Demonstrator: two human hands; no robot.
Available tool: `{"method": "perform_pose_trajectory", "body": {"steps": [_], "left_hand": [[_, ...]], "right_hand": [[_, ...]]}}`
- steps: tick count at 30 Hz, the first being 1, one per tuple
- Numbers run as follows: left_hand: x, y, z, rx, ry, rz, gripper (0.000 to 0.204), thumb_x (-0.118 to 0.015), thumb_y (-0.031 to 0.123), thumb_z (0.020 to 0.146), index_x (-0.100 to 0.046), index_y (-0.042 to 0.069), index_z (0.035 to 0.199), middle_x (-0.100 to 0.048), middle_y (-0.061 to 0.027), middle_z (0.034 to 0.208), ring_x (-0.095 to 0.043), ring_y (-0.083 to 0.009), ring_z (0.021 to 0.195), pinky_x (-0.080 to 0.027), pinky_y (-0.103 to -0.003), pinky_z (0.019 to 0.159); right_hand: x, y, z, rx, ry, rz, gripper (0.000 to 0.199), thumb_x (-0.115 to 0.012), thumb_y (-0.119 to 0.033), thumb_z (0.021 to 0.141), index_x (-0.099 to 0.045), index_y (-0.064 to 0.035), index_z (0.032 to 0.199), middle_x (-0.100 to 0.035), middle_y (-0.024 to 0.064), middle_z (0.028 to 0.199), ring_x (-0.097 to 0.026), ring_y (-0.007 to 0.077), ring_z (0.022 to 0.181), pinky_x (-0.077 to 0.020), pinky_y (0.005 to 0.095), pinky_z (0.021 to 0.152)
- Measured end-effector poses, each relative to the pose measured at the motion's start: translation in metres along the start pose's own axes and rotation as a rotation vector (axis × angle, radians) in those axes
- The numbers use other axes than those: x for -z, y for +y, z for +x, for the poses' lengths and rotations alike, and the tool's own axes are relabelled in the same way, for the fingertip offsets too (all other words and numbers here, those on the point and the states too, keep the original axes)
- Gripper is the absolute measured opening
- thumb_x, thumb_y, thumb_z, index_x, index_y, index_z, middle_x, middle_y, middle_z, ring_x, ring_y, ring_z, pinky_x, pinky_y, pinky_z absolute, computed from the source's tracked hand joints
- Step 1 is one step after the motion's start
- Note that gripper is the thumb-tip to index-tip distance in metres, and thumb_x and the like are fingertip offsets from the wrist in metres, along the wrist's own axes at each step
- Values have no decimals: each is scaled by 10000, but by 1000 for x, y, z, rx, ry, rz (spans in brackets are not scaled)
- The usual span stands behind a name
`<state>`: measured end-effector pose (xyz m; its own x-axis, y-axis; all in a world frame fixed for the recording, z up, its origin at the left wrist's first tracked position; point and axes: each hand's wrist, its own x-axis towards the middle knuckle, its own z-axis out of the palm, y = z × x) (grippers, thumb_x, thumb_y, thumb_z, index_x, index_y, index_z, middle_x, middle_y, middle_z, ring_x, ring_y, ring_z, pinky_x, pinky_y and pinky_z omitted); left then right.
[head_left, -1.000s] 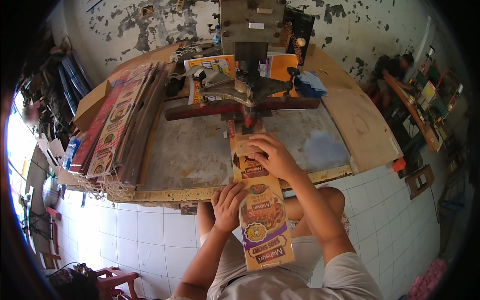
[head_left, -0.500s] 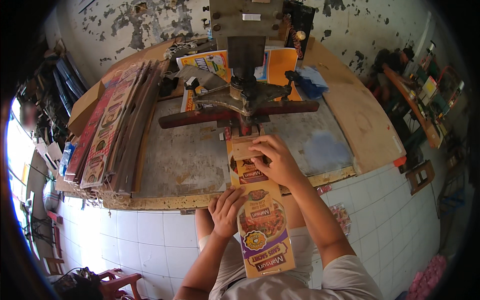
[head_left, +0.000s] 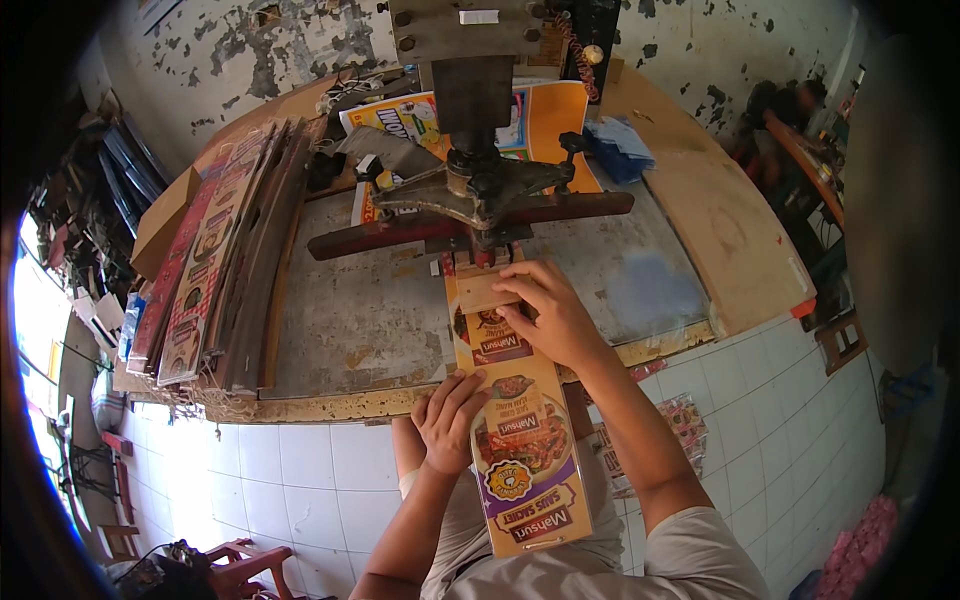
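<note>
A long printed cardboard strip [head_left: 528,420], yellow with food pictures, runs from under the press over the table's front edge toward my lap. My left hand [head_left: 450,422] is closed on its left edge, fingers curled over the top. Across the far part of the strip lies a small flat wooden block [head_left: 485,290], just under the red-tipped foot of the press. My right hand [head_left: 545,312] grips the block's right side between thumb and bent fingers. Above stands the dark metal press [head_left: 478,195] with a wide crossbar. The strip's far end is hidden by the block and press.
Long printed boards [head_left: 215,260] are stacked on the left of the worn table [head_left: 350,330]. Behind the press lie colourful printed sheets [head_left: 555,130]. A brown board [head_left: 725,240] covers the table's right side. Printed sheets [head_left: 655,440] lie on the tiled floor.
The view has shifted slightly. Both hands keep their holds on the strip and block. A blurred grey shape now covers part of the other bench at far right.
</note>
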<state>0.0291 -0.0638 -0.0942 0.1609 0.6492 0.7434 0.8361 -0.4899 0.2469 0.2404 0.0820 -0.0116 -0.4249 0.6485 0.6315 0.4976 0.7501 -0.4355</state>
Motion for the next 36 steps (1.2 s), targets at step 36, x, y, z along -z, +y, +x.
{"method": "perform_pose_trajectory", "body": {"steps": [36], "left_hand": [[0, 1, 1, 11, 5, -21, 218, -670, 198, 1012, -715, 163, 1222, -763, -16, 1418, -682, -231, 1355, -397, -378, 1076]], "right_hand": [[-9, 22, -15, -208, -1, -379, 317, -664, -148, 1011, -737, -49, 1303, -642, 133, 1353, -594, 344, 1274, -464, 521, 1107]]}}
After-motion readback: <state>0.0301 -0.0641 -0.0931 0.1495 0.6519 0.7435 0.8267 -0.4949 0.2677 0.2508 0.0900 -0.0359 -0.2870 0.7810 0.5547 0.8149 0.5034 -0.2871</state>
